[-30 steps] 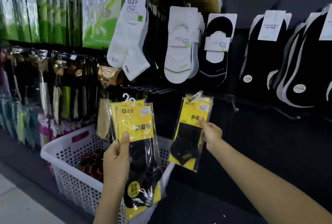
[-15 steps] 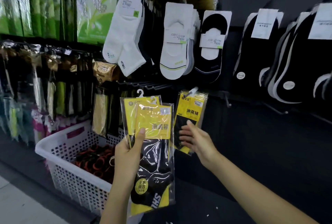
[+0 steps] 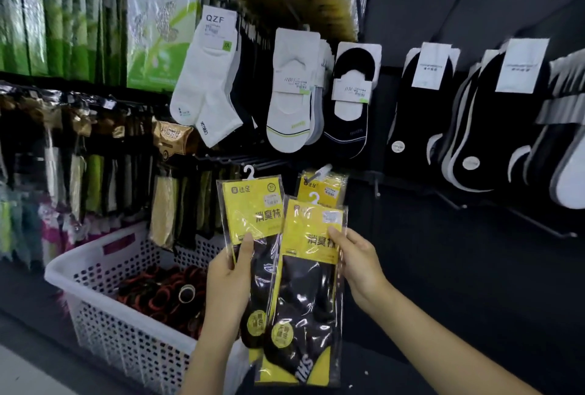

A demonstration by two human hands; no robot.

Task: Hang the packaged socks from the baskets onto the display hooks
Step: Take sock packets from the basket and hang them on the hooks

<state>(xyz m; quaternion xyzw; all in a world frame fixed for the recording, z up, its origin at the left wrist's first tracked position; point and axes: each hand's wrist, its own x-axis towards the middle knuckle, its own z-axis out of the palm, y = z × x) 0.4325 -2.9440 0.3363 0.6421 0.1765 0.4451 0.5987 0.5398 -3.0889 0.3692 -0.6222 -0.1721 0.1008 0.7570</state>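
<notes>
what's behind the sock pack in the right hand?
A matching yellow pack hanging on a display hook; only its top shows. The held pack in the right hand covers the rest.

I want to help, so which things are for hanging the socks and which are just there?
For the job: left hand, holding the left yellow pack; right hand, holding the right yellow pack; hung yellow pack; white basket.

Just there: white QZF socks; black low socks; green packets; gold packet.
</notes>
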